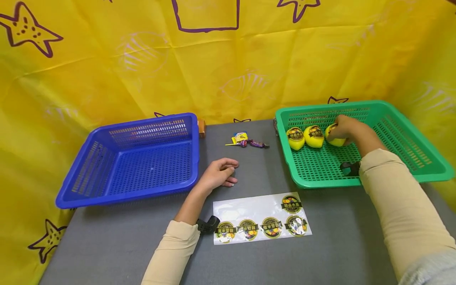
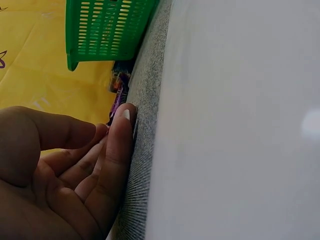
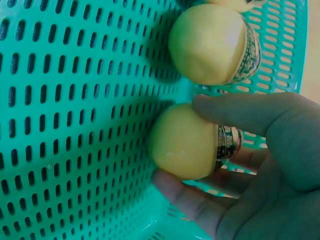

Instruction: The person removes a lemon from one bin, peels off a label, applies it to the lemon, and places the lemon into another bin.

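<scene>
My right hand reaches into the green basket and holds a yellow lemon between thumb and fingers. A dark round label is stuck on that lemon's side. To its left in the head view sit two more labelled lemons, one in the middle and one at the basket's left wall. My left hand rests on the grey table with loosely bent fingers and nothing in its grasp. Just in front of it lies a white sheet bearing several round fruit stickers.
A blue basket stands on the left. Toward the back lie a lollipop, a yellow packet and a purple-wrapped candy. An orange-brown box is tucked behind the blue basket. Yellow cloth hangs behind the table.
</scene>
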A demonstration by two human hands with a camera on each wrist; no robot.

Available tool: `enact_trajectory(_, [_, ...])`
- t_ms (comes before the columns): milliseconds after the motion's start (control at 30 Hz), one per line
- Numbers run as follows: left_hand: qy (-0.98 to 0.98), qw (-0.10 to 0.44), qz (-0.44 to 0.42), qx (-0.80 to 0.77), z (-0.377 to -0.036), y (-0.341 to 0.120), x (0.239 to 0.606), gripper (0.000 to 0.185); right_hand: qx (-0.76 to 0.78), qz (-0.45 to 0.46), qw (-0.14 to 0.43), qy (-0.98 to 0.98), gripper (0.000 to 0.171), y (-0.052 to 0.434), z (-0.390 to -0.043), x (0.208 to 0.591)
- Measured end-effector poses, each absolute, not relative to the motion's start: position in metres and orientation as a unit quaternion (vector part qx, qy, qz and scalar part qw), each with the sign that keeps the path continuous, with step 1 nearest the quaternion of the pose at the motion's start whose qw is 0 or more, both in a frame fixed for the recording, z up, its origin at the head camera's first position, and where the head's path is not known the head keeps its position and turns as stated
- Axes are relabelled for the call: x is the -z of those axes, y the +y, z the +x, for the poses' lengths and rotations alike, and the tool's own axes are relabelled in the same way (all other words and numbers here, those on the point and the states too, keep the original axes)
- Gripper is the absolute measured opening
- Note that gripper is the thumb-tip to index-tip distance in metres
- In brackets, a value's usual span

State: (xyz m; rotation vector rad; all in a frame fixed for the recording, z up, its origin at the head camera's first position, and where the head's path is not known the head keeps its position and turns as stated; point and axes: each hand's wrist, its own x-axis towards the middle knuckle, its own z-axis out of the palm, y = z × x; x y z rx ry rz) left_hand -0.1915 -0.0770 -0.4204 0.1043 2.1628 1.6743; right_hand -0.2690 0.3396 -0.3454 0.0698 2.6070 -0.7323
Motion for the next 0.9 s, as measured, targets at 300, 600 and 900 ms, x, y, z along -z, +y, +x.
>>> enact_trajectory(300, [0.776, 0.198, 0.040, -0.598, -0.191, -0.076, 0.421, 0.027, 0.246, 0.037, 0.198, 0.948, 0.088, 0.339, -0.272, 0.347])
enact_trajectory(600, [0.780, 0.196, 0.045, -0.592, -0.189, -0.076, 0.420, 0.027, 0.217, 0.047, 0.199, 0.954, 0.068, 0.334, -0.273, 0.345])
enact_trajectory(900, [0.807, 0.187, 0.049, -0.557, -0.189, -0.073, 0.417, 0.028, 0.211, 0.048, 0.239, 0.946, 0.063, 0.339, -0.270, 0.334])
